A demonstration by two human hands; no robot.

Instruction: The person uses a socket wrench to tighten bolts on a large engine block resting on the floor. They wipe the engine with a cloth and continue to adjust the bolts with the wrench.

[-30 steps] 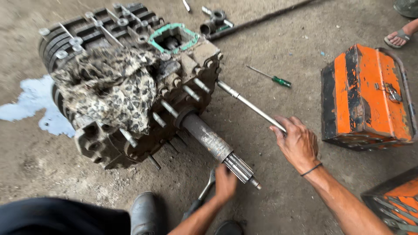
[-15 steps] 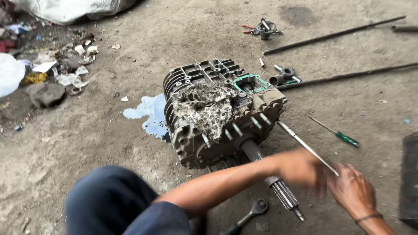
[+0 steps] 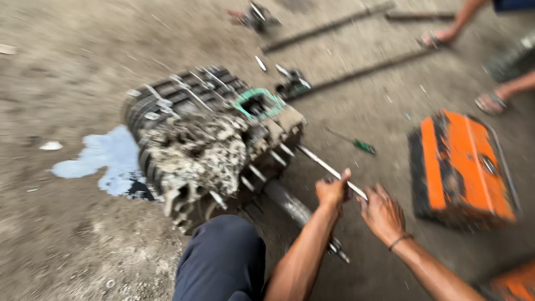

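Thin steel rod sticks out of the engine block toward both hands; left hand fingers wrapped around it, right hand fingers touching it just past, grip unclear.

I see a thin silvery metal rod jutting diagonally from the grimy engine block, which lies on the dirt floor; through the blur, the rod looks straight.

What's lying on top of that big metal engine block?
A dirty, mottled rag is draped over the engine block, beside a green gasket ringing an opening. The metal beneath the rag is hidden.
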